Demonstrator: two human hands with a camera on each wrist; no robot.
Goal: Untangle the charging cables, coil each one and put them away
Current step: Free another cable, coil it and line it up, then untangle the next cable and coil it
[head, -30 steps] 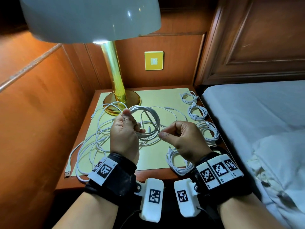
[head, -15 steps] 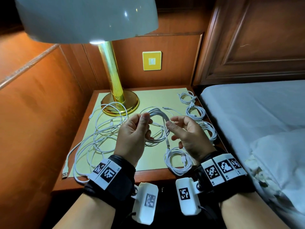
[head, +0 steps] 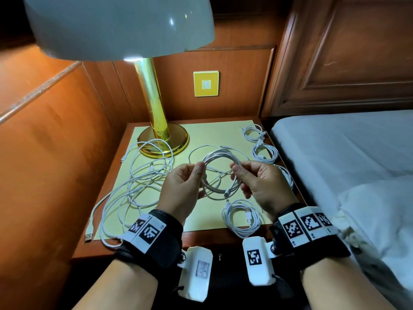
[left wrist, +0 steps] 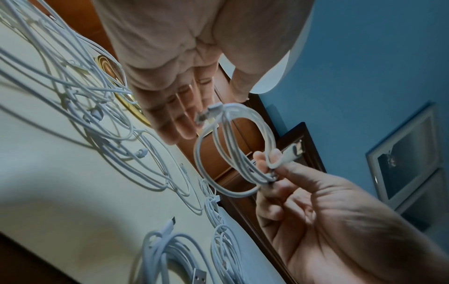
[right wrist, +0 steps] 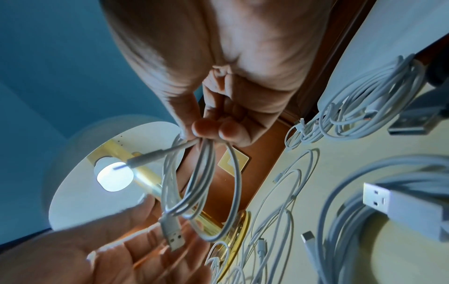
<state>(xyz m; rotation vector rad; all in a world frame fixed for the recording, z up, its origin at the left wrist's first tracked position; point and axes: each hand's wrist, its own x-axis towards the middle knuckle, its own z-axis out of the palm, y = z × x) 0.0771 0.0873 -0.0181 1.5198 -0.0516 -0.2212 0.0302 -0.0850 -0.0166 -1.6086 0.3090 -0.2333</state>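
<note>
A coiled white charging cable [head: 220, 156] hangs above the nightstand between my two hands. My right hand [head: 238, 175] pinches its bundled strands between thumb and fingertips, as the left wrist view [left wrist: 272, 163] and the right wrist view [right wrist: 206, 132] show. My left hand [head: 197, 175] is at the coil's other side with straight fingers [left wrist: 184, 126], and the coil's USB plug [right wrist: 173, 236] dangles over its palm. A tangle of loose white cables [head: 143, 182] lies on the left of the yellow mat [head: 212, 135].
Several coiled cables lie along the mat's right edge, the nearest [head: 242, 217] by my right wrist. The brass lamp base [head: 163, 139] stands at the back left, its shade [head: 118, 25] overhead. Wood panelling closes the left side; the bed [head: 335, 153] borders the right.
The coil moved right and toward the middle of the nightstand. My left hand gripped it a second ago and now has its fingers straightened; my right hand has taken hold of it.
</note>
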